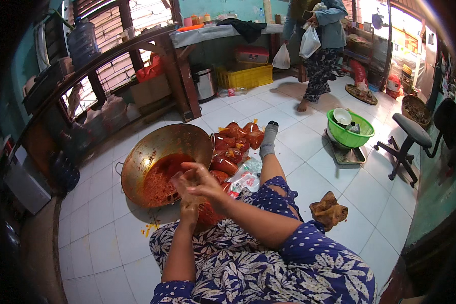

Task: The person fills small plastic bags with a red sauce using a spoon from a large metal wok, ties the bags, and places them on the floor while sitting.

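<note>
A large metal wok (pixel 203 138) of red, oily sauce (pixel 161 178) rests tilted on the tiled floor. Beside its near right edge, my two hands are close together over my lap. Motion blurs my left hand (pixel 188 193); whether it grips something clear is hard to tell. My right hand (pixel 203 182) is just over it, fingers apart, with nothing visible between them. Below my wrists is more red sauce (pixel 207 216), seemingly in a clear bag, partly hidden by my arms. Several tied clear bags of red sauce (pixel 224 163) lie between the wok and my outstretched leg, near printed plastic packaging (pixel 247 178).
A brown-stained cloth (pixel 328 211) lies right of my leg. Farther right, a green basin (pixel 351 133) sits on a scale, near a wheeled stool (pixel 414 131). A person (pixel 319 41) holding white plastic bags stands at the back, by a yellow crate (pixel 245 76).
</note>
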`<state>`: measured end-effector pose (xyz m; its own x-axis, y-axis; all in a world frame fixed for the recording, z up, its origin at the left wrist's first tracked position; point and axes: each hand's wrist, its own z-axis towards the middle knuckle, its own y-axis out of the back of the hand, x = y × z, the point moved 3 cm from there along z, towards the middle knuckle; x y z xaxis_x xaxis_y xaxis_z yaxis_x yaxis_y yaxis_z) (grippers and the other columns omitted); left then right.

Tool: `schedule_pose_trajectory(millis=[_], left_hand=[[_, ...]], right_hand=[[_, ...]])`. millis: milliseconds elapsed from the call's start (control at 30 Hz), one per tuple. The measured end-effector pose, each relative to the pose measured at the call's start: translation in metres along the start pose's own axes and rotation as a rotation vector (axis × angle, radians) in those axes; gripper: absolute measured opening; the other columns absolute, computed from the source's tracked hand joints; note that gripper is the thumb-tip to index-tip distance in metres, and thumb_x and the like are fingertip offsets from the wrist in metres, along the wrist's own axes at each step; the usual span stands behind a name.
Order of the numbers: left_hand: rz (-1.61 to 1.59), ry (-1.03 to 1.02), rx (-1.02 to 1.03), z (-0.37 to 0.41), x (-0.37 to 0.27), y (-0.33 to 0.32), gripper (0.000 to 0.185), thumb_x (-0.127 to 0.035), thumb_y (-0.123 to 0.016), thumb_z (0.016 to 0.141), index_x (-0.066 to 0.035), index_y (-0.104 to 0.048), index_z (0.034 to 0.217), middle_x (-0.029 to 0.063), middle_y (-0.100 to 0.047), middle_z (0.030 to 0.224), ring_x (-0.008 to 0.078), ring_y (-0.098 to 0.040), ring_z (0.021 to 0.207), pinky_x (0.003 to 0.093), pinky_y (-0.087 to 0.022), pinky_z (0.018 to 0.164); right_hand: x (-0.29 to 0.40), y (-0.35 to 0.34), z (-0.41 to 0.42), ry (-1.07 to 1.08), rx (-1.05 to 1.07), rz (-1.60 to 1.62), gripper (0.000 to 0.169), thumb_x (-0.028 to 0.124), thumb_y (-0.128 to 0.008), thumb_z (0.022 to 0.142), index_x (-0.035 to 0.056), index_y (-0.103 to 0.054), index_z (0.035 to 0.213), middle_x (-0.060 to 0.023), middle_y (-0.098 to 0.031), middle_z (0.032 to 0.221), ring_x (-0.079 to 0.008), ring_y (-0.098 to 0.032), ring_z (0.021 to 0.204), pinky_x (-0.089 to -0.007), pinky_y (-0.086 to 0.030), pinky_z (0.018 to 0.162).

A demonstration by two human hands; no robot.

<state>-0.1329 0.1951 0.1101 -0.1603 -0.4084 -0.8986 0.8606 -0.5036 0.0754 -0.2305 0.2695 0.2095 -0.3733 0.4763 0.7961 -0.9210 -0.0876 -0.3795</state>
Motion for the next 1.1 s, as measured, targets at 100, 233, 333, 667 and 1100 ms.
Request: schedule_pose_trajectory(millis=[100, 233, 333, 667, 1100], left_hand=[[-0.252, 0.152, 0.114, -0.006, -0.018, -0.003, 0.023, -0.024, -0.047, 0.088, -0.004, -0.055, 0.095, 0.0067, -0.056, 0.087, 0.0191, -0.054, 0.078, 0.0393, -0.040, 0.086], [-0.183, 0.230, -0.045, -0.008, -0.026, 0.023, 0.023, -0.017, -0.045, 0.087, -0.008, -0.045, 0.066, 0.0044, -0.045, 0.062, 0.0164, -0.047, 0.056, 0.0336, -0.045, 0.073], [-0.190, 0.207, -0.138, -0.022, -0.022, 0.064, 0.018, -0.017, -0.044, 0.088, -0.006, -0.049, 0.075, 0.0032, -0.044, 0.066, 0.0132, -0.044, 0.056, 0.0303, -0.043, 0.063], [-0.104, 0.192, -0.141, 0.024, -0.051, 0.045, 0.028, -0.024, -0.044, 0.090, -0.008, -0.046, 0.066, -0.0001, -0.041, 0.053, 0.0098, -0.039, 0.046, 0.0274, -0.043, 0.058], [-0.087, 0.326, -0.265, -0.024, -0.052, 0.045, 0.024, -0.022, -0.041, 0.089, -0.009, -0.046, 0.070, 0.0009, -0.042, 0.055, 0.0117, -0.043, 0.050, 0.0273, -0.040, 0.050]], right_hand=[[0.048, 0.036, -0.009, 0.054, -0.134, -0.094, 0.060, 0.023, -0.061, 0.068, 0.0057, -0.039, 0.121, -0.0074, -0.050, 0.099, -0.0192, -0.048, 0.100, -0.0340, -0.036, 0.090], [0.155, 0.068, -0.027, 0.352, -0.315, -0.206, 0.039, 0.026, -0.053, 0.073, 0.0028, -0.046, 0.105, -0.0105, -0.051, 0.102, -0.0212, -0.050, 0.096, -0.0350, -0.038, 0.086], [0.174, 0.130, -0.009, 0.533, -0.481, -0.236, 0.036, 0.024, -0.053, 0.074, 0.0032, -0.046, 0.102, -0.0103, -0.051, 0.099, -0.0209, -0.049, 0.094, -0.0351, -0.038, 0.084], [-0.005, 0.395, 0.091, 0.455, -0.986, -0.776, 0.026, 0.020, -0.050, 0.074, 0.0045, -0.045, 0.094, -0.0096, -0.048, 0.091, -0.0199, -0.047, 0.086, -0.0352, -0.037, 0.077], [-0.056, 0.433, 0.081, 0.414, -1.148, -0.840, 0.013, 0.015, -0.046, 0.075, 0.0062, -0.044, 0.083, -0.0086, -0.046, 0.081, -0.0187, -0.044, 0.075, -0.0354, -0.035, 0.067]])
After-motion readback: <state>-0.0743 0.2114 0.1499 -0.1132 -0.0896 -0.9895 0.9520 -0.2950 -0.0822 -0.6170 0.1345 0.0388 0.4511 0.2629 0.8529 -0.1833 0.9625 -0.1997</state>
